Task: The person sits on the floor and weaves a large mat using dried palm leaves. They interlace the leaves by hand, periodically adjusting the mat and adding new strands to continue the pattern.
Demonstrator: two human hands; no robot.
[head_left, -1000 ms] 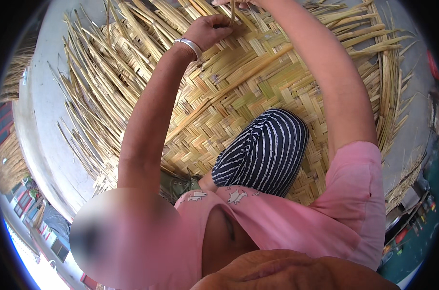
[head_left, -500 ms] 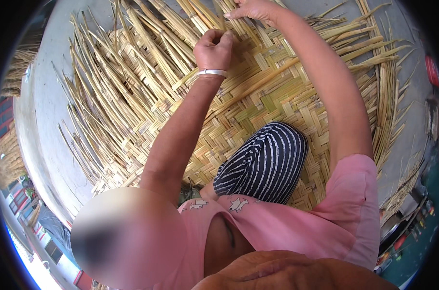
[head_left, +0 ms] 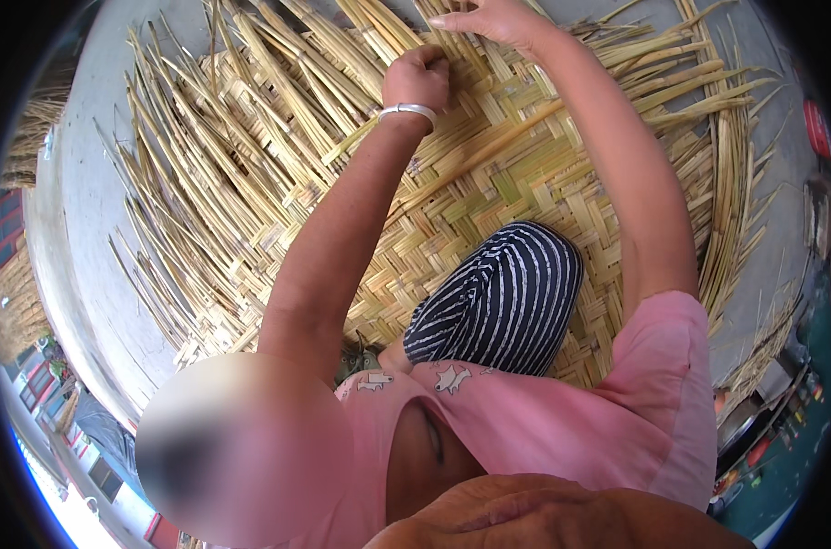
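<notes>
A mat of flat straw-coloured strips (head_left: 489, 197), woven in a diagonal pattern, lies spread under my arms. Loose unwoven strips (head_left: 278, 96) fan out from its far and left sides. My left hand (head_left: 418, 80), with a pale bangle (head_left: 408, 111) at the wrist, is bent down over the mat's far part. Its fingers are curled closed, and what they hold is hidden. At the top edge my right hand (head_left: 496, 22) reaches leftward over the far strips. Its thumb is stretched out, apart from the fingers, which the picture's edge partly cuts off.
My knee in striped trousers (head_left: 502, 297) rests on the mat. Long loose strips (head_left: 728, 183) lie along its right side on the grey floor (head_left: 95, 247). Bundles of straw (head_left: 17, 297) are at the far left. A red object (head_left: 818, 131) and assorted items stand at the right rim.
My left hand has shifted slightly right and farther away, and its wrist has turned so the knuckles tip downward. My right hand has moved only slightly.
</notes>
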